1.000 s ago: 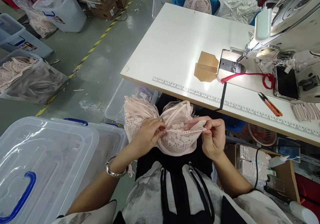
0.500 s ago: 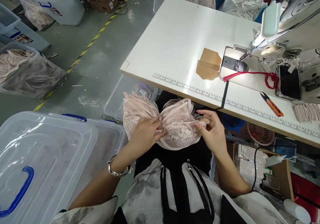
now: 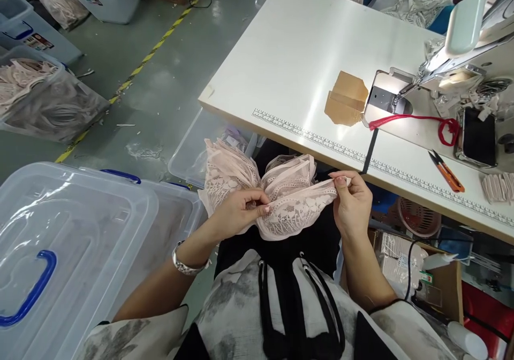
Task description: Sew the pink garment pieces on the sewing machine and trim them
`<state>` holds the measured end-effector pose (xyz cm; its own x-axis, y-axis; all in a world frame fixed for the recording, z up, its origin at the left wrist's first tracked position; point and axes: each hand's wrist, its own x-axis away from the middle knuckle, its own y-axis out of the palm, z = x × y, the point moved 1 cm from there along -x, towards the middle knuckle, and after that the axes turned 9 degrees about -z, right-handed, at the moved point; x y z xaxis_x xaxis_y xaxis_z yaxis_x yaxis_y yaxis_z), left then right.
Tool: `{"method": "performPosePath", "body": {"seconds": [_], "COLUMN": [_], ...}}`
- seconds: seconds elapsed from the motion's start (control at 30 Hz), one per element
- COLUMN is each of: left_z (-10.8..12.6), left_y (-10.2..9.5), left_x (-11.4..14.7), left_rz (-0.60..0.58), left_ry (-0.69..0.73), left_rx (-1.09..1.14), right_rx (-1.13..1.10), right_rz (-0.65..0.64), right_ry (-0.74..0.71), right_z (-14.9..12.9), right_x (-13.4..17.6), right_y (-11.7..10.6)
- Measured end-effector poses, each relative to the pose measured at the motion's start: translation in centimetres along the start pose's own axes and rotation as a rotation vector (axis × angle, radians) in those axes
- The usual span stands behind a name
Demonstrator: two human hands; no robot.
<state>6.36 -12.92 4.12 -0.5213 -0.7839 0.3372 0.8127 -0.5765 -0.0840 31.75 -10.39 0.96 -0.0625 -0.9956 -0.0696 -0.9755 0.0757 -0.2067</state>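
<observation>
A stack of pale pink lace bras [image 3: 295,210] rests on my lap, just below the table's front edge; the cups are nested together. My left hand [image 3: 244,210] pinches the front bra near the centre, between the two groups of cups. At the other side my right hand [image 3: 351,197] grips the upper outer corner of that same bra's cup between thumb and fingers. The lace edge is pulled fairly straight between both hands. The layers behind it are partly hidden.
A white table [image 3: 277,44] with a printed ruler carries a sewing machine [image 3: 461,55], brown cardboard [image 3: 346,98], a red strip [image 3: 413,118], orange-handled snips [image 3: 447,171] and a phone [image 3: 477,137]. A lidded plastic bin [image 3: 76,231] stands at my left, a cardboard box [image 3: 444,290] at lower right.
My right hand has moved outward to the right, drawing the front bra's cup edge away from the stack. My left hand stays near the centre. The camera view has shifted slightly.
</observation>
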Motion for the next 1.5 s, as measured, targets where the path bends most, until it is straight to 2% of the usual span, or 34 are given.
{"method": "performPosePath", "body": {"seconds": [0.07, 0.13, 0.2, 0.27, 0.33, 0.43, 0.6, 0.73, 1.0, 1.2, 1.5], "left_z": [0.1, 0.4, 0.6, 0.8, 0.8, 0.5, -0.3, -0.7, -1.0, -0.8, -0.7], "left_y": [0.4, 1.0, 1.6, 2.0, 2.0, 1.2, 0.1, 0.4, 0.8, 0.9, 1.5], "left_x": [-0.1, -0.2, -0.4, -0.6, -0.6, -0.4, 0.0, -0.1, -0.1, -0.1, -0.2], "left_rz": [0.056, 0.104, 0.145, 0.166, 0.159, 0.106, -0.012, -0.024, 0.022, 0.048, 0.054], "left_ry": [0.006, 0.020, 0.036, 0.036, 0.012, -0.036, -0.130, -0.161, -0.184, -0.102, -0.170], "left_rx": [0.026, -0.006, -0.053, -0.063, -0.034, 0.031, 0.305, 0.466, 0.518, 0.436, 0.512], "right_rx": [0.174, 0.335, 0.433, 0.487, 0.513, 0.413, 0.158, 0.083, 0.086, 0.061, 0.048], "right_rz": [0.000, -0.062, -0.267, -0.538, -0.734, -0.850, -0.821, -0.808, -0.800, -0.796, -0.779], "right_ry": [-0.101, -0.291, -0.489, -0.606, -0.640, -0.581, -0.445, -0.432, -0.435, -0.430, -0.429], "right_z": [-0.9, -2.5, -4.0, -4.9, -5.0, -4.0, -2.3, -1.7, -1.3, -1.2, -1.1], "right_x": [-0.1, -0.1, -0.1, -0.2, -0.4, -0.9, -1.3, -1.2, -1.2, -1.1, -1.0], "right_y": [0.4, 1.1, 2.2, 3.4, 4.4, 5.0, 5.1, 5.2, 5.1, 5.0, 5.1]}}
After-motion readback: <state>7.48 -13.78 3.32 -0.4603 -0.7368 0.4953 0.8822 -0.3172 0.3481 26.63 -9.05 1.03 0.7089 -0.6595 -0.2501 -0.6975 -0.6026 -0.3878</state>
